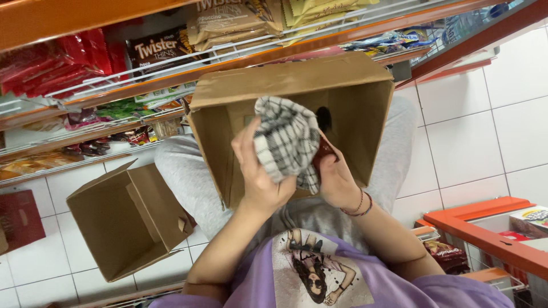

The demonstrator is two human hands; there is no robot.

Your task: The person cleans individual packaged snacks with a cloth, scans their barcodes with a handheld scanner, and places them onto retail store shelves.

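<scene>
Checked cloth [285, 142]: a black-and-white checked cloth, bunched between both hands, held in front of the open cardboard box [297, 85] that rests on the person's lap.
Dark red item [324, 153]: partly hidden behind the cloth, pressed against it; only a small edge shows, so its kind cannot be told.
Left hand [260, 171]: clenched on the left side of the cloth, fingers wrapped over its folds.
Right hand [337, 179]: closed around the dark red item and the lower right edge of the cloth; a beaded bracelet [359, 206] sits on the wrist.
Cardboard box: open toward the camera, tilted against the knees, interior appears bare apart from a dark hand-hole in the back wall.
Second box [128, 219]: empty, lying on its side on the white tiled floor [514, 114], well apart from the hands.
Shelves [171, 74]: orange store shelves with wire fronts, carrying red, brown and yellow snack packets, just beyond the box.
Basket [485, 228]: orange-framed, at the person's right, holding more packets.
Step in hand: judged to be wiping the dark red item with the cloth, both hands engaged.
Next move calls for: probably a firm hold with the right hand while the left shifts the cloth onto an unwiped face; the cloth hides most of the item, so turning it needs care to avoid a slip into the box.
</scene>
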